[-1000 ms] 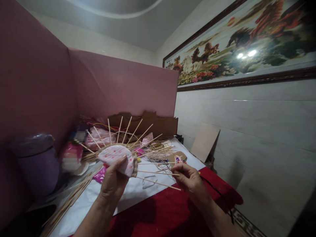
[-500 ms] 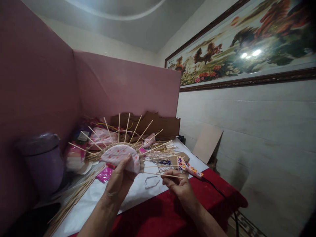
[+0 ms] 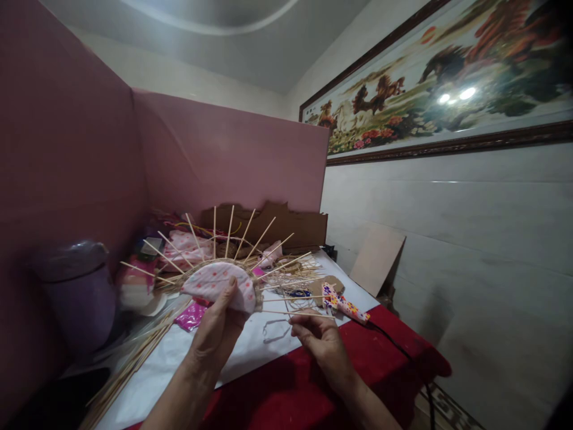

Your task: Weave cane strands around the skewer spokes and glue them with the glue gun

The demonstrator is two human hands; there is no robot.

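My left hand (image 3: 218, 334) grips a pink dotted fabric-covered disc (image 3: 219, 284) with a woven rim, held up over the table. Several thin bamboo sticks (image 3: 244, 239) fan out from its edge like spokes. My right hand (image 3: 320, 337) is closed in a pinch just under the lowest right spoke (image 3: 298, 313), fingers curled; what it pinches is too thin to name. A glue gun (image 3: 344, 306) with a flowered pattern lies on the table just beyond my right hand, its black cord (image 3: 403, 352) trailing right.
A white sheet (image 3: 250, 352) over a red cloth (image 3: 313, 388) covers the table. Loose bamboo sticks (image 3: 129, 364) lie at the left, a purple lidded pot (image 3: 74, 292) further left, cardboard pieces (image 3: 277, 224) and fabric scraps at the back. Pink partition boards (image 3: 233, 155) wall off the left and rear.
My right hand has drawn leftward and lower, closer to the disc, uncovering the glue gun. The disc has turned slightly, so the spokes point a little more to the left.
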